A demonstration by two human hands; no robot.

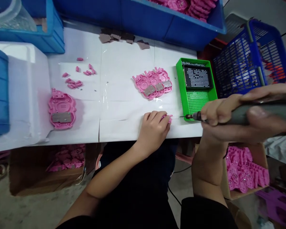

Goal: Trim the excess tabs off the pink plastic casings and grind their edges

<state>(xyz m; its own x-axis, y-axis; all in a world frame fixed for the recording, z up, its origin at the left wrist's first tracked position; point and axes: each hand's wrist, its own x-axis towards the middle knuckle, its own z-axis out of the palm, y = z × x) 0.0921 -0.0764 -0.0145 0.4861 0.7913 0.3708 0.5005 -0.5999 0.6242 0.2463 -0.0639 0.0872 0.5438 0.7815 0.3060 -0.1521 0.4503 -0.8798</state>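
Note:
In the head view my left hand (156,128) lies curled over a pink plastic part (169,118) near the table's front edge; most of that part is hidden under the fingers. My right hand (219,116) is wrapped round a grey-green electric screwdriver (238,113), its bit pointing left over the front of a green tray (184,92). Past my left hand, several pink shell halves (153,83) with grey metal plates lie overlapped. A single pink shell half (62,109) with a metal plate rests at the left, close to some small pink pieces (73,83).
Inside the green tray sits a black perforated screw holder (197,77). Blue bins (143,19) line the back, with grey-brown flat pieces (116,36) before them. A blue basket (238,70) stands at right. Cardboard boxes (38,178) with pink parts flank my legs.

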